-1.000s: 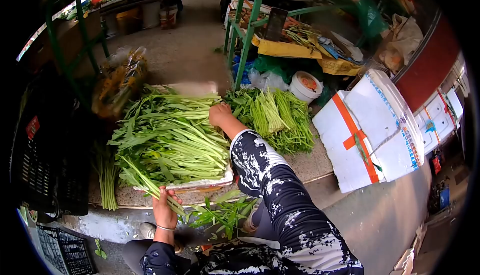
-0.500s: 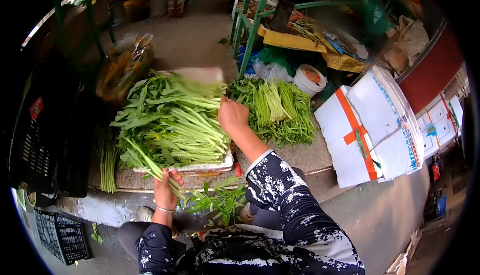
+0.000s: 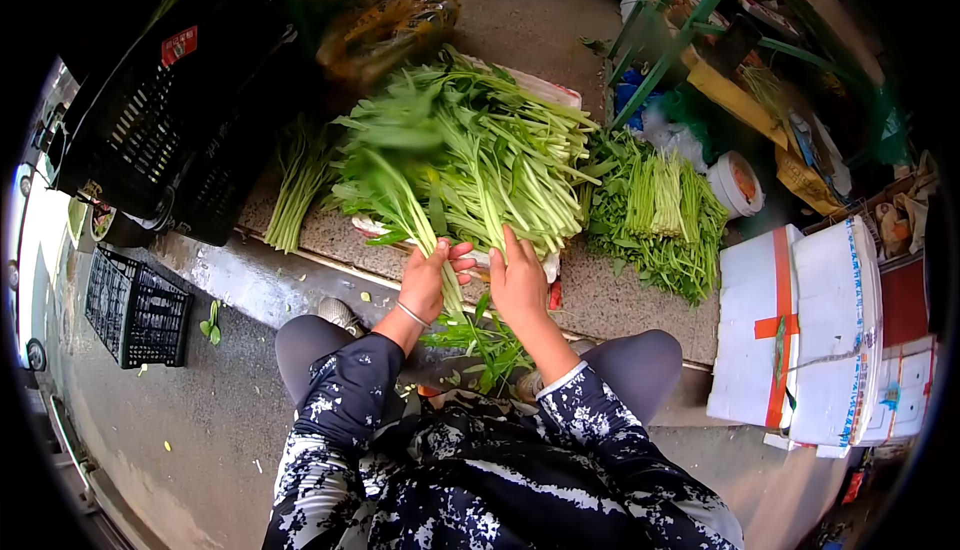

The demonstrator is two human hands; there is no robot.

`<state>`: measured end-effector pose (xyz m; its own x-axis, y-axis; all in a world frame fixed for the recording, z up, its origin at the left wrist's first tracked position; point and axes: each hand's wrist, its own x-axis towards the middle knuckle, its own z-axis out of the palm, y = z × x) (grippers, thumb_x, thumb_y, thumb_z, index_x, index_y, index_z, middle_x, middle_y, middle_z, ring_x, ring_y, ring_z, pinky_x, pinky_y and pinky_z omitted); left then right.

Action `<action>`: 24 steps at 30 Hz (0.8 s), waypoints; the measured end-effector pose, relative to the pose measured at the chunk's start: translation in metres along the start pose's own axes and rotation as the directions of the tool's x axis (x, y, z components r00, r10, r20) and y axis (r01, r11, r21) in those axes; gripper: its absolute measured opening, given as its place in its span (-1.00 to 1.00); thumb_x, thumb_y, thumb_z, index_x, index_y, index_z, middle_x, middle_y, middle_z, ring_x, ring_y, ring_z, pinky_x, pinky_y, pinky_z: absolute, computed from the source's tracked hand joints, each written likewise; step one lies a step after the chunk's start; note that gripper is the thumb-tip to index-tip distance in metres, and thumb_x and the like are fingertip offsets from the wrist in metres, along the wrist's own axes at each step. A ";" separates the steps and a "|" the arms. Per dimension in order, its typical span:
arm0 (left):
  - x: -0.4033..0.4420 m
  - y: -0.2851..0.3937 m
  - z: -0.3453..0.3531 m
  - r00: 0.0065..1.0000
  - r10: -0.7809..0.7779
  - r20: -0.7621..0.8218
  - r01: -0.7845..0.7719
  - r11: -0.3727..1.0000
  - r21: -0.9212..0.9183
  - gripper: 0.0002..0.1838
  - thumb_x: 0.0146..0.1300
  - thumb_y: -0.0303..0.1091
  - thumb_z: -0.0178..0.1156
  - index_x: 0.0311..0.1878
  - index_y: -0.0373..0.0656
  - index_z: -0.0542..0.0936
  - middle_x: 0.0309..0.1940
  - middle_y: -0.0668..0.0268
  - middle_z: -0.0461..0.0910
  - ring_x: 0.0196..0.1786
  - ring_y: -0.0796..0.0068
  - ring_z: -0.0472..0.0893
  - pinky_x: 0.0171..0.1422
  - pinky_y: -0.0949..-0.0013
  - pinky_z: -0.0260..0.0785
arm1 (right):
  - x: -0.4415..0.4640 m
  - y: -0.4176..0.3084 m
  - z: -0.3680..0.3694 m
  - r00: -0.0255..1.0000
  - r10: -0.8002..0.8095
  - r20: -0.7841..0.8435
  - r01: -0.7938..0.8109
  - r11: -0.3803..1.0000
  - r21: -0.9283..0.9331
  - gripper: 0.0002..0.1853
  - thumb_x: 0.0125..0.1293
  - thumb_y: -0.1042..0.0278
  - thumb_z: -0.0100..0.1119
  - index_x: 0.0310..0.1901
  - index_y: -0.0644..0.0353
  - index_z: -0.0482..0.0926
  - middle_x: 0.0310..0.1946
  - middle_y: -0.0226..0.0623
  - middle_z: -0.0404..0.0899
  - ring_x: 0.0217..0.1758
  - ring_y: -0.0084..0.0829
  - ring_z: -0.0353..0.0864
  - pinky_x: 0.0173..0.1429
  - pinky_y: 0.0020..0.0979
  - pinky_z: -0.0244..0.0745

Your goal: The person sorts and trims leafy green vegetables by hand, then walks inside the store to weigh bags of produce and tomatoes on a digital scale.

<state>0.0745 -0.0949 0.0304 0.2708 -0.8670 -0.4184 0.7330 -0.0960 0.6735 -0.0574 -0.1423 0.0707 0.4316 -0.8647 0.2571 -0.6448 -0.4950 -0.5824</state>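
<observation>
My left hand (image 3: 428, 278) is closed around a few long green stalks (image 3: 405, 200), which look like water spinach. Their leafy ends point away from me and are blurred. Beside it, my right hand (image 3: 518, 278) pinches the lower end of another pale stalk (image 3: 488, 205) at the front of the pile. The large pile of the same greens (image 3: 535, 165) lies on a white foam box lid (image 3: 550, 87), stalk ends toward the right. Loose leaves and stems (image 3: 490, 350) lie below my hands, between my feet.
Bundled greens (image 3: 665, 205) sit right of the pile, and a thin bunch (image 3: 298, 195) lies left. White foam boxes (image 3: 745, 335) stand at right, near a white bucket (image 3: 737, 185). Black crates (image 3: 140, 130) are stacked at left; another crate (image 3: 135, 305) rests on the ground.
My right hand has come from the pile's right side to its front edge, beside my left hand, and now pinches a stalk. The left hand keeps its stalks. The view has turned left.
</observation>
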 end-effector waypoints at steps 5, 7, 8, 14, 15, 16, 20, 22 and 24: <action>0.000 -0.002 0.002 1.000 0.000 -0.021 0.000 1.000 0.001 -0.83 0.31 -0.26 -0.06 -0.13 -0.12 0.31 -0.33 0.31 0.45 -0.33 0.42 0.50 -0.39 0.40 0.43 | -0.026 -0.011 0.016 0.989 -0.087 0.121 0.091 0.995 -0.031 -0.55 0.20 0.35 -0.03 0.14 0.21 0.28 -0.31 -0.12 0.39 -0.31 -0.11 0.48 -0.28 -0.19 0.41; 0.000 -0.001 0.003 0.998 0.065 -0.017 -0.063 0.992 0.113 -0.85 0.29 -0.25 -0.01 -0.19 -0.11 0.35 -0.34 0.35 0.44 -0.36 0.48 0.47 -0.42 0.43 0.40 | -0.031 -0.009 0.020 0.983 -0.111 0.149 0.120 0.992 -0.049 -0.54 0.19 0.36 -0.03 0.15 0.19 0.27 -0.32 -0.13 0.38 -0.32 -0.12 0.48 -0.29 -0.19 0.41; 0.007 -0.007 -0.003 0.993 0.116 0.004 -0.115 0.984 0.135 -0.88 0.26 -0.30 0.04 -0.23 -0.11 0.38 -0.36 0.37 0.45 -0.40 0.53 0.46 -0.43 0.45 0.38 | -0.033 -0.007 0.025 0.980 -0.137 0.145 0.147 0.988 -0.054 -0.54 0.18 0.36 -0.02 0.15 0.18 0.27 -0.33 -0.14 0.38 -0.32 -0.13 0.48 -0.30 -0.19 0.41; 0.010 -0.009 -0.006 0.992 0.128 -0.006 -0.127 0.989 0.080 -0.91 0.16 -0.43 0.11 -0.31 -0.17 0.41 -0.46 0.41 0.45 -0.39 0.58 0.43 -0.37 0.48 0.31 | -0.035 -0.015 0.016 0.968 -0.155 0.197 0.163 0.986 -0.025 -0.58 0.22 0.24 -0.01 0.11 0.17 0.33 -0.34 -0.18 0.43 -0.37 -0.15 0.51 -0.32 -0.23 0.41; 0.011 -0.008 -0.005 0.991 0.135 0.004 -0.135 0.986 0.094 -0.91 0.16 -0.44 0.11 -0.29 -0.16 0.41 -0.46 0.40 0.46 -0.40 0.58 0.44 -0.38 0.48 0.32 | -0.033 -0.008 0.015 0.989 -0.116 0.090 0.112 0.993 0.042 -0.60 0.23 0.20 -0.01 0.06 0.18 0.37 -0.37 -0.20 0.47 -0.38 -0.19 0.52 -0.32 -0.25 0.42; 0.009 -0.003 -0.006 0.998 0.061 -0.016 -0.057 0.981 0.188 -0.90 0.15 -0.43 0.11 -0.27 -0.16 0.42 -0.44 0.38 0.48 -0.44 0.57 0.46 -0.42 0.48 0.33 | -0.030 -0.002 0.014 0.998 -0.067 -0.015 0.069 0.991 0.115 -0.62 0.24 0.16 -0.01 0.02 0.20 0.40 -0.39 -0.23 0.50 -0.39 -0.22 0.54 -0.33 -0.28 0.43; 0.013 -0.012 -0.009 0.997 0.050 -0.056 -0.038 0.979 0.201 -0.86 0.18 -0.42 0.08 -0.20 -0.16 0.41 -0.43 0.36 0.50 -0.45 0.54 0.49 -0.49 0.49 0.33 | -0.004 0.032 0.025 0.922 0.366 0.123 -0.382 0.820 0.426 -0.64 0.24 0.15 0.04 -0.09 0.29 0.47 -0.41 -0.30 0.55 -0.44 -0.52 0.52 -0.39 -0.51 0.41; 0.016 -0.012 -0.011 0.999 0.044 -0.002 -0.043 0.975 0.216 -0.84 0.20 -0.42 0.03 -0.14 -0.16 0.40 -0.40 0.33 0.51 -0.43 0.50 0.52 -0.50 0.48 0.35 | 0.012 0.039 0.029 0.835 0.434 0.338 -0.549 0.604 0.578 -0.66 0.23 0.18 0.07 -0.12 0.31 0.49 -0.41 -0.33 0.54 -0.45 -0.57 0.50 -0.42 -0.58 0.40; 0.015 -0.013 -0.010 0.998 0.059 0.013 -0.060 0.975 0.216 -0.83 0.20 -0.42 0.02 -0.13 -0.16 0.39 -0.38 0.32 0.51 -0.44 0.48 0.53 -0.49 0.46 0.37 | 0.020 0.038 0.028 0.783 0.428 0.451 -0.619 0.471 0.628 -0.69 0.21 0.24 0.11 -0.16 0.34 0.50 -0.42 -0.34 0.54 -0.47 -0.60 0.49 -0.43 -0.62 0.38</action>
<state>0.0751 -0.1019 0.0094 0.3052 -0.8774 -0.3702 0.5631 -0.1472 0.8132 -0.0550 -0.1760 0.0321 0.3461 -0.8505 -0.3960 -0.1751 0.3561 -0.9179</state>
